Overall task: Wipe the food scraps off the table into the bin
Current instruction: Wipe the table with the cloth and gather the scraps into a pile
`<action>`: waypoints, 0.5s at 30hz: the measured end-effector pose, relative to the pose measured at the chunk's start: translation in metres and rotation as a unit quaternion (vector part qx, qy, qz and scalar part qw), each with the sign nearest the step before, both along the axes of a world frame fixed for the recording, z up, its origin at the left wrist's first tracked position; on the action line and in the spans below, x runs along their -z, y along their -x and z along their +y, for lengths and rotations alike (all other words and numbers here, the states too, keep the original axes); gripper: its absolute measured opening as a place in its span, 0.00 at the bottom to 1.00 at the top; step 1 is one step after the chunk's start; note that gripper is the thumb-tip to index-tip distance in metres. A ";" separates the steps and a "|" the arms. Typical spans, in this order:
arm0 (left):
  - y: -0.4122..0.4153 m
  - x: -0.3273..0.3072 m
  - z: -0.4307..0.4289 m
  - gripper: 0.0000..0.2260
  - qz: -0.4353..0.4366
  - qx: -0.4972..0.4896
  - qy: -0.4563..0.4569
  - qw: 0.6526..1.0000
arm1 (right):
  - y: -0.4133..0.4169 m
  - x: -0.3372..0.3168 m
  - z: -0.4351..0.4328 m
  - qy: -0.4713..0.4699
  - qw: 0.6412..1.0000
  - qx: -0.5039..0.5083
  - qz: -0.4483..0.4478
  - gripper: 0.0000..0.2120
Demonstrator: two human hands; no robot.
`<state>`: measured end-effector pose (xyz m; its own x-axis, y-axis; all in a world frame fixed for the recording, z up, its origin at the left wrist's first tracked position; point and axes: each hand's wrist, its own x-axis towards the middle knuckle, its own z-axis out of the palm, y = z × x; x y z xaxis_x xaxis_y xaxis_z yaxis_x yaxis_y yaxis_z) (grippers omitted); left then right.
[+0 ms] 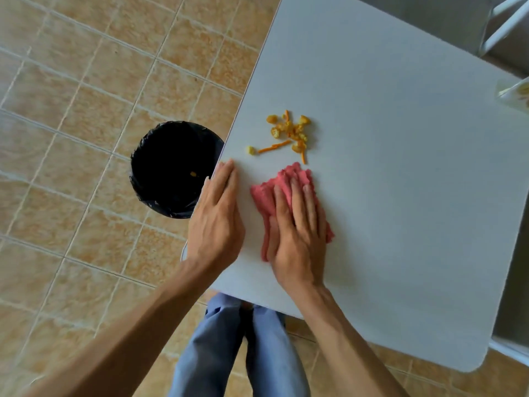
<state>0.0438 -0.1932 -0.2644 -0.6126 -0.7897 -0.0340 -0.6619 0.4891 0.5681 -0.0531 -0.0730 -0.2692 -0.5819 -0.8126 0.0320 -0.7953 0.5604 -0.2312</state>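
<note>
A small pile of orange and yellow food scraps (289,133) lies on the white table (400,167), close to its left edge. Just below the scraps a crumpled pink cloth (264,196) rests flat on the table, and my right hand (297,233) presses down on it with fingers spread. My left hand (217,216) lies flat along the table's left edge, fingers together, holding nothing. A round bin with a black liner (169,170) stands on the floor beside that edge, partly under it. One orange scrap lies inside the bin.
Beige floor tiles (71,138) surround the bin. A transparent packet (515,94) sits at the table's right edge. A white chair frame (506,21) stands at the top right. My legs in blue trousers (229,353) are below the table's near corner.
</note>
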 end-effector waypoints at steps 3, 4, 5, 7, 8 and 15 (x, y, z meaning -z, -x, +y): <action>-0.038 -0.001 -0.011 0.22 -0.031 -0.013 0.009 0.999 | -0.023 0.001 -0.020 0.003 0.991 0.130 -0.029 0.25; -0.054 0.003 -0.011 0.22 -0.049 -0.027 0.007 0.998 | -0.039 0.001 -0.031 0.001 0.993 0.110 -0.032 0.25; -0.070 0.008 -0.010 0.22 -0.067 -0.046 -0.002 0.997 | -0.053 0.003 -0.038 0.002 0.998 0.054 -0.036 0.25; -0.100 0.015 -0.004 0.22 -0.091 -0.094 -0.036 0.991 | -0.070 0.007 -0.041 0.000 0.995 -0.083 -0.047 0.25; -0.113 0.017 0.001 0.22 -0.097 -0.120 -0.059 0.986 | -0.073 0.010 -0.036 0.001 0.988 -0.147 -0.049 0.24; -0.128 -0.001 0.022 0.22 -0.092 -0.219 -0.127 0.963 | -0.033 0.018 0.026 -0.004 0.890 -0.456 -0.018 0.25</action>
